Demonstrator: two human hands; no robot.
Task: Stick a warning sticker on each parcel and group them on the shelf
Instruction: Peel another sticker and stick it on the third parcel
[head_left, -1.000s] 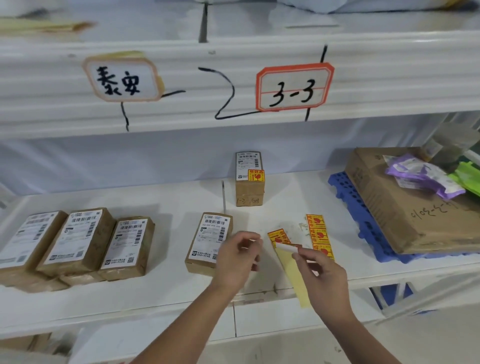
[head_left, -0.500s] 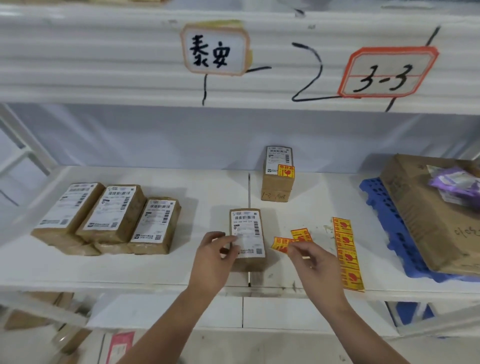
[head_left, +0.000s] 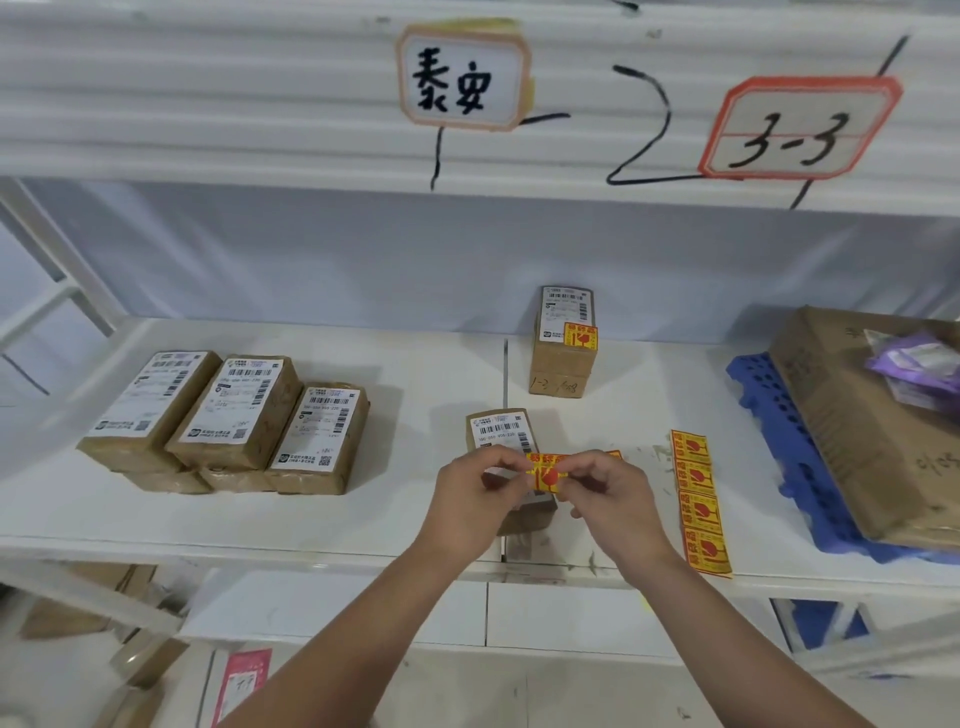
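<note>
The left hand (head_left: 470, 499) and right hand (head_left: 615, 501) each pinch an end of the warning sticker (head_left: 545, 472) just over the parcel (head_left: 497, 441) near the front of the shelf (head_left: 415, 415), so it should go down flat, clear of the barcode (head_left: 504, 427), smoothed outward.

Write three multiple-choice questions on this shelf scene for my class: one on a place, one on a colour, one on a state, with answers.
1. Where does the strip of spare stickers lie? A on the floor; B on the shelf beside the right hand; C on the wall.
2. What colour is the pallet under the large carton? A blue; B green; C red.
3. How is the loose sticker held? A dropped on the floor; B flat on the shelf; C pinched by both hands.
Key: 1 B, it lies flat right of that hand; 2 A, its blue edge shows; 3 C, the left hand and right hand each pinch an end.
</note>
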